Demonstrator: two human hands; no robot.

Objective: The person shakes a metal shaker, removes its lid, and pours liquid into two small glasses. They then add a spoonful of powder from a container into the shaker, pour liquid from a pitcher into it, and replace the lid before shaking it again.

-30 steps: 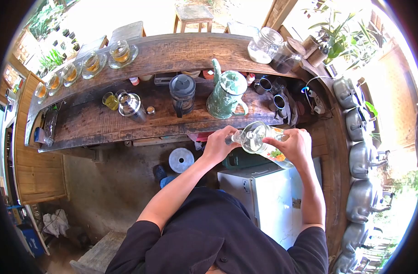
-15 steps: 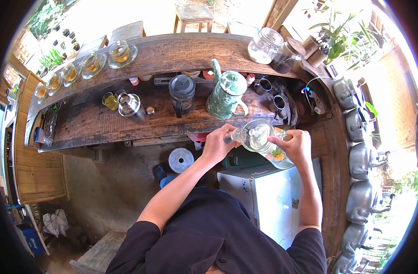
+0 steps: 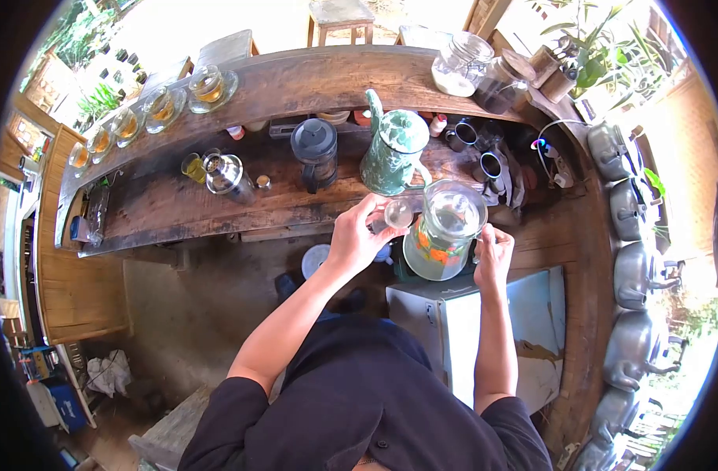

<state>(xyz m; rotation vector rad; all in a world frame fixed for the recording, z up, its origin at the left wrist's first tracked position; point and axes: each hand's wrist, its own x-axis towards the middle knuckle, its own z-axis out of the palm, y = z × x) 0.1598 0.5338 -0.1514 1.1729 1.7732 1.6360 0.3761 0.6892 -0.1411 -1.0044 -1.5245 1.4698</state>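
In my left hand (image 3: 357,235) is a small clear glass (image 3: 398,213), held by the fingers close to the left side of a pitcher. That clear glass pitcher (image 3: 437,255) has orange flowers and green leaves painted on it and stands nearly upright in the air. My right hand (image 3: 494,255) is closed round the pitcher's handle on its right side. Just beyond, a green-and-white marbled enamel pot (image 3: 394,153) with a tall spout stands on the wooden counter (image 3: 284,212). A French press (image 3: 315,153) is left of it.
A metal shaker (image 3: 227,177) and a small cap (image 3: 263,181) stand further left. Several tea glasses on saucers (image 3: 207,85) line the raised shelf. Jars (image 3: 457,67) and metal mugs (image 3: 488,166) are at the right. Kettles (image 3: 635,275) hang along the right side; a white fridge (image 3: 453,330) stands below.
The pitcher has gone from tilted toward the small glass to nearly upright. My right hand has come lower and nearer, and the small glass has moved slightly away from the pitcher's mouth.
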